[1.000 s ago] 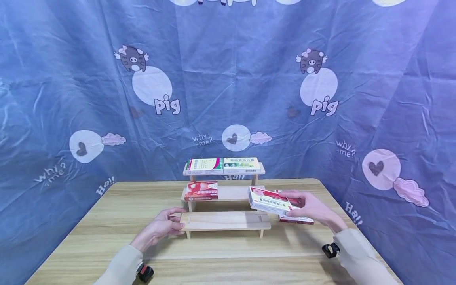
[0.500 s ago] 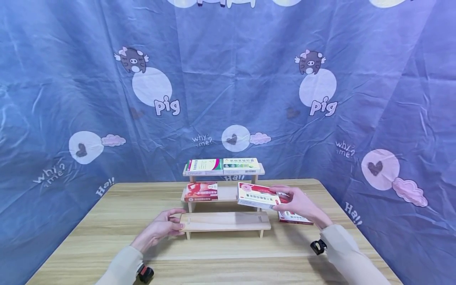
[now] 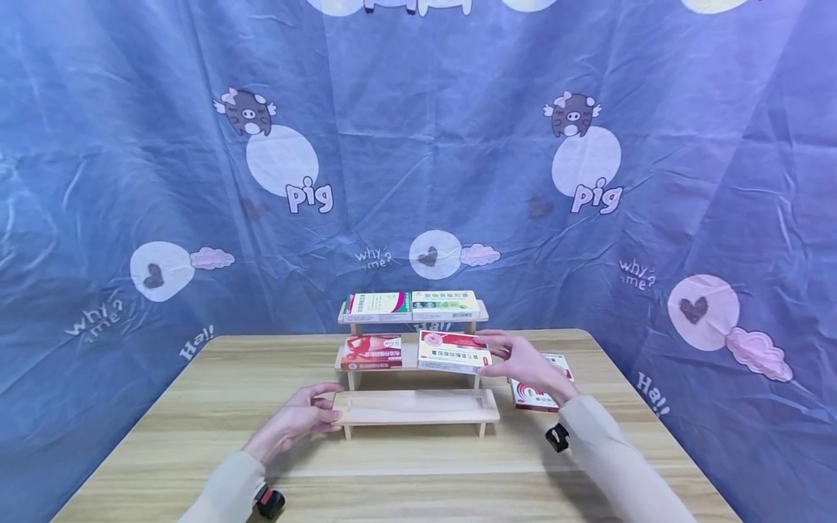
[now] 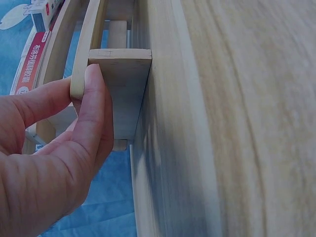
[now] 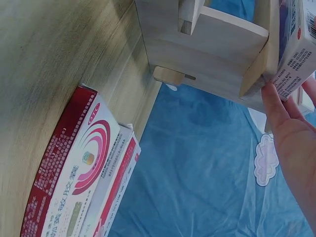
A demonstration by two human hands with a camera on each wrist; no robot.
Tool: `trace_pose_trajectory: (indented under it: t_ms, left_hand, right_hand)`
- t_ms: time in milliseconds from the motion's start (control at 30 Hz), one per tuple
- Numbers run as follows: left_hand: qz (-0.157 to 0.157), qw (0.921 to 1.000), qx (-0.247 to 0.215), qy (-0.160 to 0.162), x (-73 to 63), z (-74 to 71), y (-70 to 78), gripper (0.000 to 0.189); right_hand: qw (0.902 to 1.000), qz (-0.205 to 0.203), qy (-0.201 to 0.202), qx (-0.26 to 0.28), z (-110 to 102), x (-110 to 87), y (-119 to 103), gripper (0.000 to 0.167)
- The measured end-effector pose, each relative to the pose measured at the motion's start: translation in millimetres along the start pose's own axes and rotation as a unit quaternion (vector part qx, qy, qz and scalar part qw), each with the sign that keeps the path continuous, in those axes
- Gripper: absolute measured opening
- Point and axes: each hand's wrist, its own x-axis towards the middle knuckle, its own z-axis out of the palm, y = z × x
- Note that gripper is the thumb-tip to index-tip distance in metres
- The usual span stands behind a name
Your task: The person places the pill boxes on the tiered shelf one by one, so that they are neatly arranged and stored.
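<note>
A three-step wooden display stand [image 3: 418, 407] stands on the table. My left hand [image 3: 297, 418] pinches the left end of its lowest shelf; in the left wrist view, thumb and fingers [image 4: 91, 106] clasp the board's edge. My right hand [image 3: 526, 367] grips the right end of a red-and-white medicine box [image 3: 453, 354] over the right part of the middle shelf. In the right wrist view that box [image 5: 296, 61] is right at the shelf's edge, fingertips beside the wood. A red medicine box [image 3: 371, 351] lies on the same shelf, to the left.
Two medicine boxes, one green-and-magenta [image 3: 378, 303] and one green-and-white [image 3: 445, 302], lie side by side on the top shelf. Right of the stand, more boxes lie on the table, including a dark-red-and-white one [image 3: 532, 396]. A blue printed curtain [image 3: 418, 181] hangs behind.
My right hand has carried the red-and-white medicine box leftward from above the table boxes to the middle shelf, levelling it. My left hand keeps its place on the stand.
</note>
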Motion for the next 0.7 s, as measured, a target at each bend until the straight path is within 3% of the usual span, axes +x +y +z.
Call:
trace_pose_trajectory:
  t_ms: [400, 700]
  left_hand:
    - [0.000, 0.9999, 0.008, 0.012, -1.1, 3.0, 1.2, 0.070]
    - [0.004, 0.9998, 0.013, 0.011, -2.1, 1.8, 2.3, 0.070]
  right_hand:
    - [0.9988, -0.010, -0.012, 0.046, 2, 11.9, 7, 0.061]
    - [0.9989, 0.011, 0.002, 0.045, 7, 15.8, 2, 0.062]
